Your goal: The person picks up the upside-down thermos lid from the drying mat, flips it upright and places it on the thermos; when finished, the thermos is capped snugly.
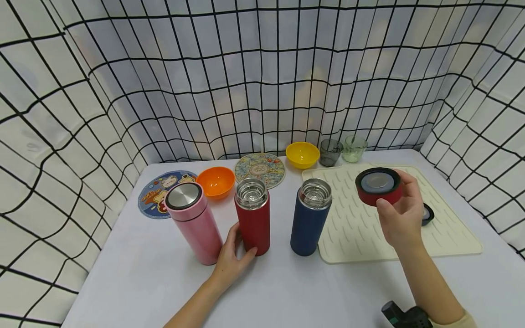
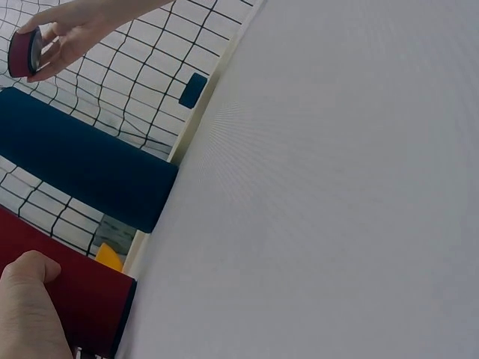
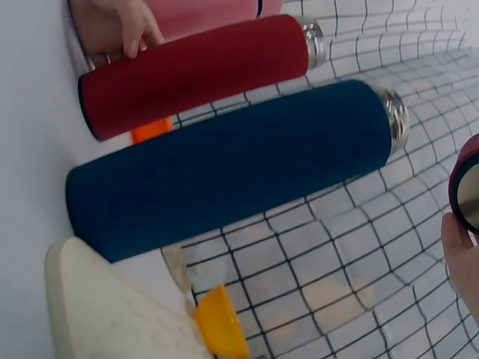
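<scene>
Nearest us, our left hand grips the open red flask with curled fingers; our right hand pinches its red lid above the drying mat

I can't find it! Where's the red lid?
In the head view, the red lid is in the right hand, held above the cream mat, right of the blue bottle.

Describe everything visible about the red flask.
The red matte cylindrical flask stands upright on the white table, between a pink flask and a navy flask. Its lid is off, exposing a silver metal neck with a strainer inside. The left hand grips its lower body; the right hand holds a red lid.
</scene>
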The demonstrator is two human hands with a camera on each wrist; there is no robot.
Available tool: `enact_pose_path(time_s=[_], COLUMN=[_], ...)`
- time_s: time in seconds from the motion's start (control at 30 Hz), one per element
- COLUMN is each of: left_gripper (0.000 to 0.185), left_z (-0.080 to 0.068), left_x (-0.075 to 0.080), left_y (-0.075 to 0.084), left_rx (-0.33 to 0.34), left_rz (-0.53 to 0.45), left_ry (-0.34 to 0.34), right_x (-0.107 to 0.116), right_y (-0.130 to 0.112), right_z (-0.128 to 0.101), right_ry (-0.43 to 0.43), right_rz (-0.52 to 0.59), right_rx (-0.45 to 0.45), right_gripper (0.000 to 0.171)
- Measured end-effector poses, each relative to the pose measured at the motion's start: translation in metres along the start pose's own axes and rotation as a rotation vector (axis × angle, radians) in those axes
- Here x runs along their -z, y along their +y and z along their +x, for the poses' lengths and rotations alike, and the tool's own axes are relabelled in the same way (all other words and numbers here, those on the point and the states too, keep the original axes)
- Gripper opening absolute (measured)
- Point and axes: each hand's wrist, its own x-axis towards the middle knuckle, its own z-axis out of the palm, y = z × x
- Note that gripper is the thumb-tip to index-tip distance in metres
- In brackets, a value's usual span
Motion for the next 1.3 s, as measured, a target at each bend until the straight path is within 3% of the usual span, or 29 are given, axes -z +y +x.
enact_pose_path(time_s=[0.27,0.5,0.67,0.9,1.13,1.3], left_gripper=[0.065,0.066,0.068,0.066,0.07,0.071], left_z=[-0.001,0.002,0.002,-0.001,0.003,0.004], left_x=[0.001,-0.001,-0.001,0.001,0.0,0.0], left_y=[0.0,-0.034,-0.028,-0.004,-0.031,-0.034], left_rx=[-0.009,-0.017,0.015,-0.001,-0.003,-0.025], left_rz=[-0.013,-0.011,-0.002,-0.002,0.01,-0.007], left_ry=[0.004,0.002,-0.004,-0.012,-0.033,-0.03], right_x=[-0.033,-0.06,-0.076,-0.098,-0.118,-0.129], right_y=[0.001,0.005,0.01,0.018,0.03,0.04], right_z=[0.002,0.004,0.004,0.004,0.001,-0.002], right_ry=[-0.071,-0.127,-0.225,-0.381,-0.438,-0.439], right_rz=[-0.086,-0.232,-0.281,-0.332,-0.392,-0.427], right_rx=[0.031,0.038,0.042,0.035,0.058,0.074], right_gripper=[0.058,0.06,0.064,0.072,0.074,0.073])
